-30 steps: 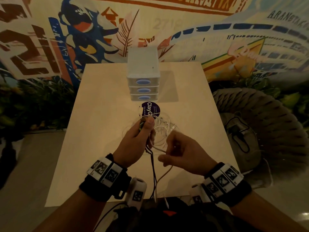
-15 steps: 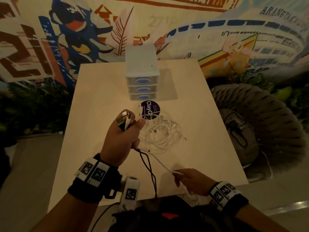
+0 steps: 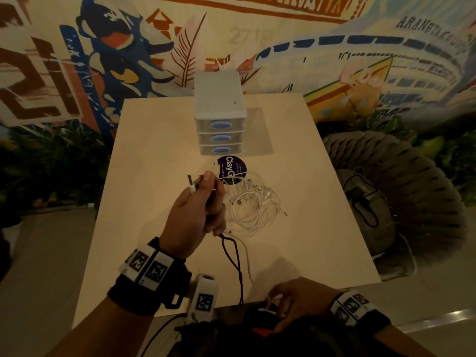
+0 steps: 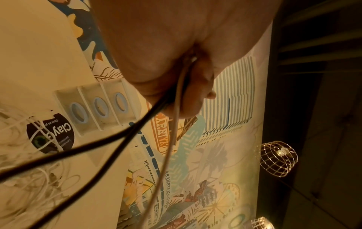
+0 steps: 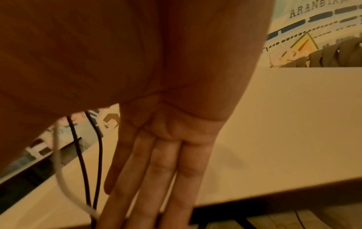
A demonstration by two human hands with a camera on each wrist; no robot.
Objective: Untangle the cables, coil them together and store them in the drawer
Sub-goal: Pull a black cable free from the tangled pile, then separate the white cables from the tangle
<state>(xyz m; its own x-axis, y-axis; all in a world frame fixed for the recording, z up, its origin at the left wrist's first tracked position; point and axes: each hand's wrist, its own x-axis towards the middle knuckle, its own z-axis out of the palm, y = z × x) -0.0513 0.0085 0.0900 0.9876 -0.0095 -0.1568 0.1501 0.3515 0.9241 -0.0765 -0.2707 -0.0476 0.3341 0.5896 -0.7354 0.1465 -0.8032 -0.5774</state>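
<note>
My left hand point(image 3: 195, 215) is raised over the table point(image 3: 154, 140) and grips a bundle of cable ends, with a white plug point(image 3: 191, 185) sticking out above the fist. From the fist a black cable point(image 3: 235, 261) hangs in a loop, and a thin white cable point(image 3: 247, 264) runs down to my right hand point(image 3: 291, 300). That hand sits at the table's near edge and pinches the white cable's far end. A tangled pile of white cables point(image 3: 252, 207) lies right of the left hand. The three-drawer unit point(image 3: 219, 109) stands behind, all drawers closed.
A round purple sticker point(image 3: 231, 170) lies on the table between the drawer unit and the pile. A woven round chair point(image 3: 425, 202) with a dark bag point(image 3: 368, 202) on it stands right of the table. A painted wall rises behind the table.
My right hand has slid back along the white cable from the pile to the table's near edge. My left hand moved left and up with the cable ends, drawing the cables out.
</note>
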